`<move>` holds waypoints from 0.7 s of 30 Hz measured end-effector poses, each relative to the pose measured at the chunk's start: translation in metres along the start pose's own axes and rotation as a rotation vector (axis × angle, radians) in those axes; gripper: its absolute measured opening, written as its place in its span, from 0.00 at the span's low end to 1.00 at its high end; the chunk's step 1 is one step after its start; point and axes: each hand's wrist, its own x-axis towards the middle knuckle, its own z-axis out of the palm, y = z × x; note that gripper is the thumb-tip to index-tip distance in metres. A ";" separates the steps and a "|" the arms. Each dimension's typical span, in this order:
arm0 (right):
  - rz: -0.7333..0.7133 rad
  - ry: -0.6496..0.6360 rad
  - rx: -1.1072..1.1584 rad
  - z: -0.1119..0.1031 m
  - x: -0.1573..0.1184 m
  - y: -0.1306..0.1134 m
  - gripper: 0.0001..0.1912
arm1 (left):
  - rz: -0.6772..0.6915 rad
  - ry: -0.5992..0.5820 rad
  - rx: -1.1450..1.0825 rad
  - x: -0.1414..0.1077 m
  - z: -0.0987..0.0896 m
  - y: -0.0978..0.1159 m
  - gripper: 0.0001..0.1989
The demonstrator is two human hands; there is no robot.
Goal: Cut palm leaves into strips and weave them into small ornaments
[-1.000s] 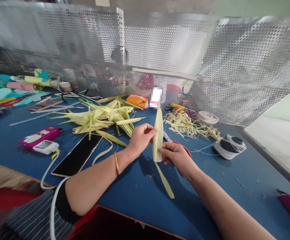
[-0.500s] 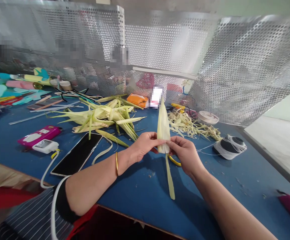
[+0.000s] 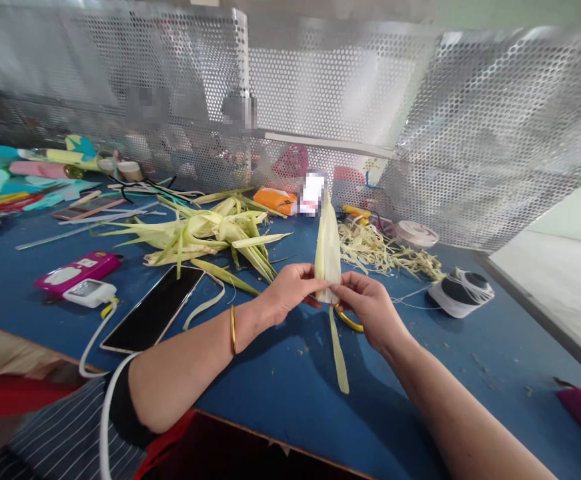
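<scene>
A pale green corn husk (image 3: 328,250) stands upright between my hands, its pointed end up. My left hand (image 3: 293,290) pinches its lower left edge, and my right hand (image 3: 363,303) grips the lower right edge. A narrow husk strip (image 3: 339,357) hangs below the held piece. Part of a yellow ring-shaped handle (image 3: 350,321) shows beside my right fingers; whether they touch it I cannot tell. Left of the hands lies a pile of green husks (image 3: 210,230), and behind my right hand is a heap of thin shredded husk (image 3: 385,252).
On the blue table (image 3: 270,393) are a black phone (image 3: 155,310), a magenta power bank (image 3: 77,273) with a white cable, and an orange packet (image 3: 275,200). A thread spool (image 3: 460,293) stands at the right. Perforated metal panels (image 3: 320,93) rise behind.
The husk and its hanging strip have shifted slightly up and left. Both hands keep their pinch on it, nearly in the same place.
</scene>
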 end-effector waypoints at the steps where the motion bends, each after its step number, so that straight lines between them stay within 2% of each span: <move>1: 0.008 -0.006 0.012 0.000 0.000 0.000 0.17 | -0.008 -0.016 -0.014 0.000 0.000 0.001 0.09; 7: 0.082 -0.086 0.021 -0.002 -0.002 -0.001 0.18 | 0.021 0.042 0.036 -0.001 0.001 0.002 0.05; 12: 0.117 -0.128 0.110 -0.002 -0.003 0.000 0.16 | 0.043 -0.001 0.046 -0.001 0.001 0.001 0.06; 21: 0.185 -0.202 0.240 -0.001 -0.003 -0.001 0.14 | 0.031 -0.039 -0.092 -0.001 0.002 -0.002 0.09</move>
